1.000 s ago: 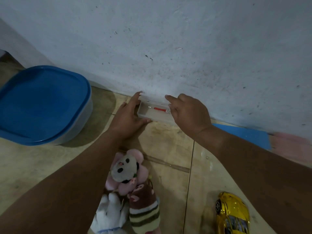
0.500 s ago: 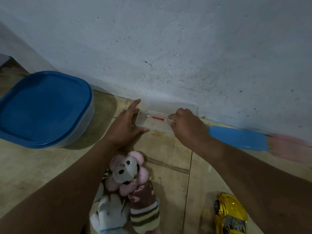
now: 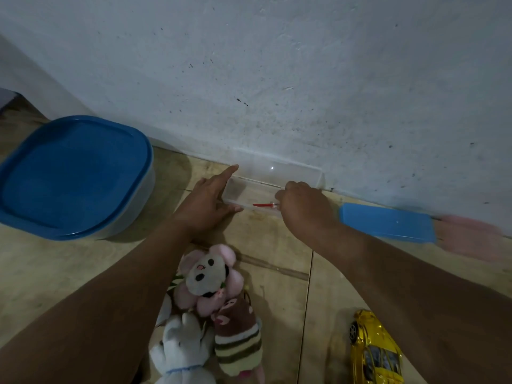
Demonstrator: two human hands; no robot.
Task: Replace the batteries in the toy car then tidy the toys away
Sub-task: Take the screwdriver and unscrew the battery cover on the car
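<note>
While our left hand (image 3: 206,202) rests flat on the floor (image 3: 55,273) with straight fingers against the left end of the clear box (image 3: 249,189), our right hand (image 3: 303,207) is curled over the box's right end, pinching the tip of a small red screwdriver (image 3: 261,205) that lies along the box's near edge. We see the box sitting against the foot of the wall (image 3: 277,65). Its blue lid (image 3: 388,223) lies on the floor just right of the right hand. Near the floor's lower right edge sits the yellow toy car (image 3: 375,353), well apart from both hands. Between our forearms lie the soft toys (image 3: 210,309). At the left stands a big tub (image 3: 72,176) with a blue cover.
</note>
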